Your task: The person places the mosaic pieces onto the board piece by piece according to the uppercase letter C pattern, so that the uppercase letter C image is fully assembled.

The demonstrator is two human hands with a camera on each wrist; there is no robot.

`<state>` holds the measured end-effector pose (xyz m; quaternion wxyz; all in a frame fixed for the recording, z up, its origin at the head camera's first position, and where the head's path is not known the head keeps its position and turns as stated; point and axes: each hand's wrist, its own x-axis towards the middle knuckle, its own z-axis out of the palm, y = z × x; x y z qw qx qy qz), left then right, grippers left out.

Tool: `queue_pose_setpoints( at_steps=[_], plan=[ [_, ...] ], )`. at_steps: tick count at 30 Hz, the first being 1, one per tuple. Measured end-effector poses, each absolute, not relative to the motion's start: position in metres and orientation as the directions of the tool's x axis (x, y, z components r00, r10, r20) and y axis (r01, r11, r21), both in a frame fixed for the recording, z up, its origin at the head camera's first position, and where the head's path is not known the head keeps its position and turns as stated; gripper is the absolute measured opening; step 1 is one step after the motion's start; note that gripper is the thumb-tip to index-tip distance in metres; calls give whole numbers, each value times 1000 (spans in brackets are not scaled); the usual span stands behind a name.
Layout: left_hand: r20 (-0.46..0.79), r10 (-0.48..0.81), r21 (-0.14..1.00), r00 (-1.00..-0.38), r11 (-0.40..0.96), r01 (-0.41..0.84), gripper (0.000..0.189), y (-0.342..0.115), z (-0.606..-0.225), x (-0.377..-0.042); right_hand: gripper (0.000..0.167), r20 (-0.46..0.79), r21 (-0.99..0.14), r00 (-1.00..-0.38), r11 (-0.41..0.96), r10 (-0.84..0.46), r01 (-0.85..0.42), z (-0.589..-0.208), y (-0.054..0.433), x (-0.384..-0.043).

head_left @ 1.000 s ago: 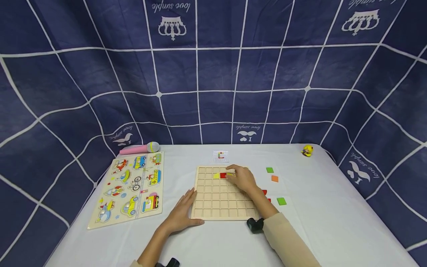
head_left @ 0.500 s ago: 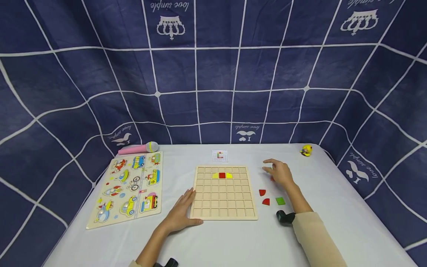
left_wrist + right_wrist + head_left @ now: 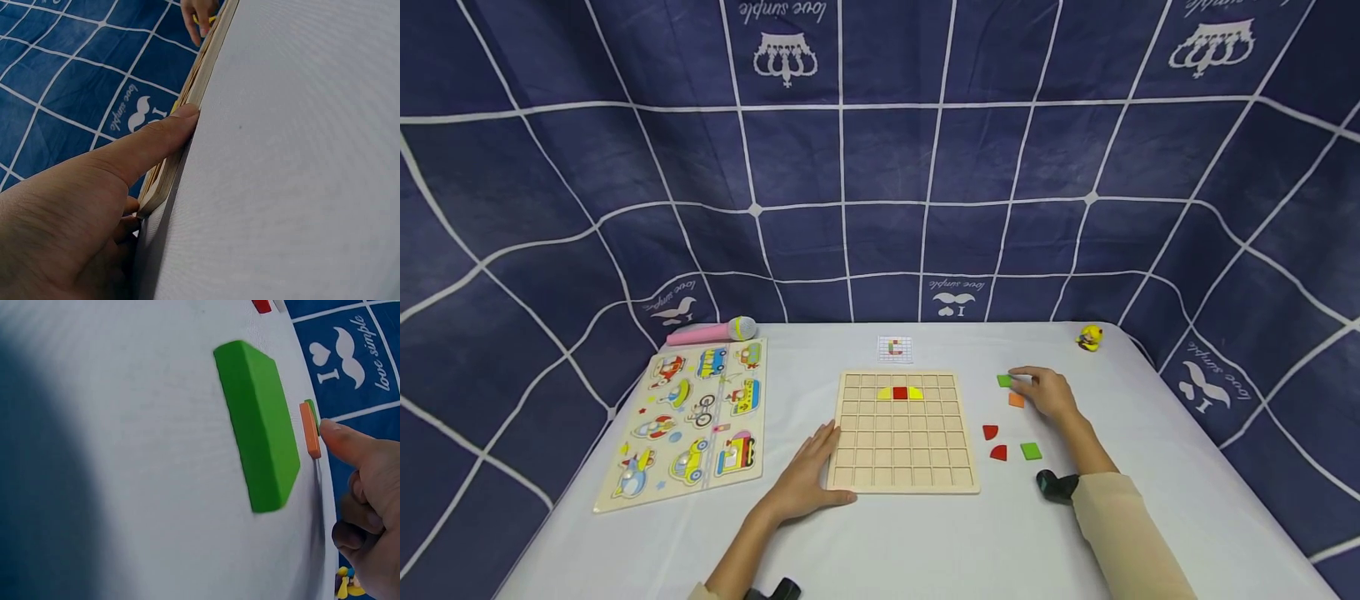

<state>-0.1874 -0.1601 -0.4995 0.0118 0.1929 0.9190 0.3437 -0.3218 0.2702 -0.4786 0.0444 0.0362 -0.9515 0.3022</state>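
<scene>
Far green tile (image 3: pixel 1004 380): lying on the desk (image 3: pixel 910 550), just beyond an orange tile (image 3: pixel 1016 401); probably light, stiff, suiting a pinch at opposite edges. Right hand (image 3: pixel 1051 395): fingers resting at its right side, pinch indiscernible. Left hand (image 3: pixel 801 482): lying spread, touching grid board (image 3: pixel 902 477).

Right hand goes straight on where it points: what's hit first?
Likely the far green tile, right at the right hand's fingers; whether they already touch is unclear.
</scene>
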Motion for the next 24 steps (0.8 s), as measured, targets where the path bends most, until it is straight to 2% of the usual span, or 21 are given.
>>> queue_pose_setpoints(
  at_steps=[11,24],
  plan=[
    [103,361,626,-927,700,343,108,-159,-499,-189,28,151,-559,-987,819,-53,-130,-483,272,-326],
    [104,365,629,-925,697,346,109,-160,-500,-189,30,151,-561,-988,820,-34,-114,-485,272,-323]
  ],
)
